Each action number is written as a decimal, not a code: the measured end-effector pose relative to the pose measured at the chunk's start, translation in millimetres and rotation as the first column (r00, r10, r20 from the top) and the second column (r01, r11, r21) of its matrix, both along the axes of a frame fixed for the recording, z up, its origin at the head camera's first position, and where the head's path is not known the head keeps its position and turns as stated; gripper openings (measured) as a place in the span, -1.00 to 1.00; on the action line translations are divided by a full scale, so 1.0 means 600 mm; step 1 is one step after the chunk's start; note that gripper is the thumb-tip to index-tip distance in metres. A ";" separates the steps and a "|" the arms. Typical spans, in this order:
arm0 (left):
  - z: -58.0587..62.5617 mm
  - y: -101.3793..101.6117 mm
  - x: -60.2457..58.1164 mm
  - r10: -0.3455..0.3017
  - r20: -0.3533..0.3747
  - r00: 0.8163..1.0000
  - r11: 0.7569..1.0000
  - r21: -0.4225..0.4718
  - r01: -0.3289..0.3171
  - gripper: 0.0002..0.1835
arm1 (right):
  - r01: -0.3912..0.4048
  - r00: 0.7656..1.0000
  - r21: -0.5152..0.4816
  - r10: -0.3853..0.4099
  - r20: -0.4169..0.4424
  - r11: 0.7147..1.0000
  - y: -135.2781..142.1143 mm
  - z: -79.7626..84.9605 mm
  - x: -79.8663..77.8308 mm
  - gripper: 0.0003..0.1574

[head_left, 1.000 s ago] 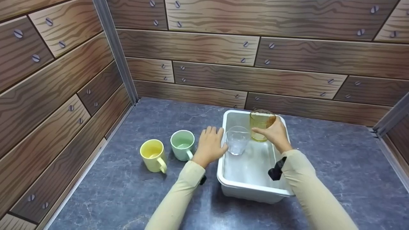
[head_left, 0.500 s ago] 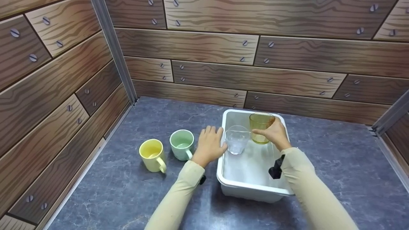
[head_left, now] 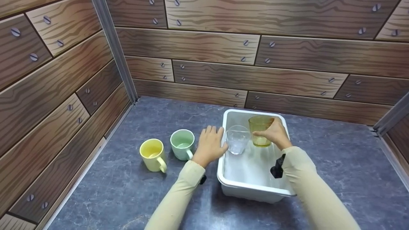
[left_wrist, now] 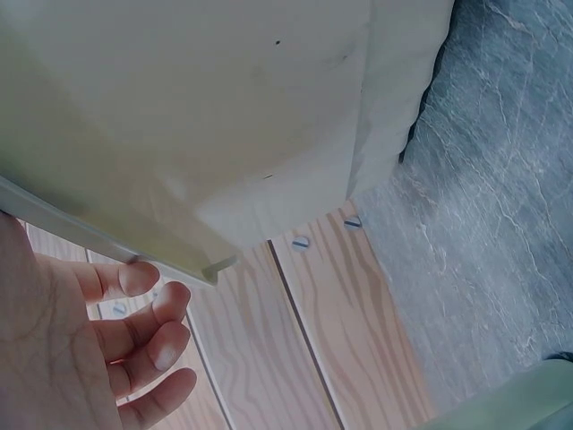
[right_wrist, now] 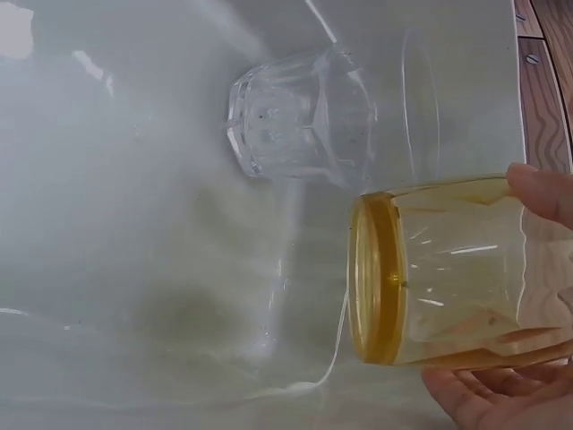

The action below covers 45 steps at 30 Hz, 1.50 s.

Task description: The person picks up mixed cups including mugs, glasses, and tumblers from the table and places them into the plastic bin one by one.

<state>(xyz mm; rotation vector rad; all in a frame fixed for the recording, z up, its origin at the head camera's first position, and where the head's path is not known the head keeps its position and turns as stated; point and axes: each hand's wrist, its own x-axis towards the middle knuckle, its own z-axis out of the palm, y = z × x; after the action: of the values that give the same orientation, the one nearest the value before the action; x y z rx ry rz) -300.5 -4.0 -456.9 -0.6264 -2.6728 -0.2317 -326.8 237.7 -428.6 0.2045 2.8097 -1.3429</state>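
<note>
My right hand (head_left: 275, 133) grips a clear amber tumbler (head_left: 260, 127) by its sides, thumb on the near side. The tumbler is upright, low inside the far part of a white plastic tub (head_left: 252, 186). To its left in the tub stands a clear tumbler (head_left: 237, 143); in the right wrist view the amber tumbler (right_wrist: 448, 269) overlaps the clear tumbler's (right_wrist: 286, 121) lower edge. My left hand (head_left: 209, 145) lies at the tub's left rim with its fingers extended. In the left wrist view, loosely bent fingers (left_wrist: 148, 367) show right beside the rim (left_wrist: 107, 242), holding nothing.
A green mug (head_left: 182, 144) stands just left of my left hand, and a yellow mug (head_left: 152, 155) beyond it, handles toward me. Wood-patterned panels (head_left: 204, 48) wall the grey marbled table (head_left: 121, 198) at the back and left.
My right hand has lowered the amber tumbler further into the tub, bringing it slightly nearer to me. My left hand has stayed at the rim.
</note>
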 end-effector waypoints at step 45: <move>-0.003 0.000 -0.002 0.006 -0.006 1.000 1.000 0.017 -0.006 -0.63 | -0.271 0.961 0.460 0.261 0.085 0.845 0.001 -0.002 -0.003 0.25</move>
<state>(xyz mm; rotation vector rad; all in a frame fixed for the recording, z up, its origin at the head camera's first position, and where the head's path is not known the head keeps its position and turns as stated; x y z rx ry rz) -301.6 -3.8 -458.7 -0.6130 -2.6641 -0.2496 -328.4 238.3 -429.8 -0.1666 2.9544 -0.5870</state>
